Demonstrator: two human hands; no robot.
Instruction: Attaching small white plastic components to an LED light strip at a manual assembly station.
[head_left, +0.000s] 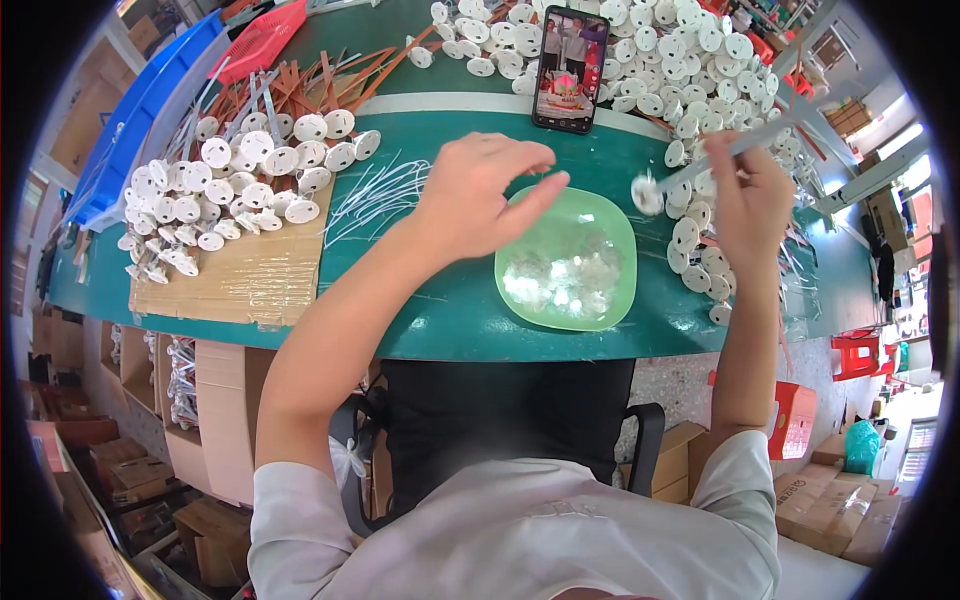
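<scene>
My right hand [750, 205] pinches a pale strip, and a white round disc [648, 195] sits at the strip's lower left end, blurred by motion. It is held up at the edge of the right-hand heap of similar white discs [690, 75]. My left hand [490, 190] hovers over the upper left rim of a light green plastic bowl [507, 300], thumb and fingers apart, with nothing visible between them. Small clear, shiny pieces [570, 275] lie in the bowl. Left of that hand, thin white strands [380, 195] are spread on the green table [430, 300].
Another heap of white discs [255, 165] on brown and pale strips rests on cardboard [255, 275] at the left. A phone [570, 70] with a lit screen stands at the back. Blue [150, 110] and red [262, 40] trays are at far left. A black chair [510, 420] adjoins the near edge.
</scene>
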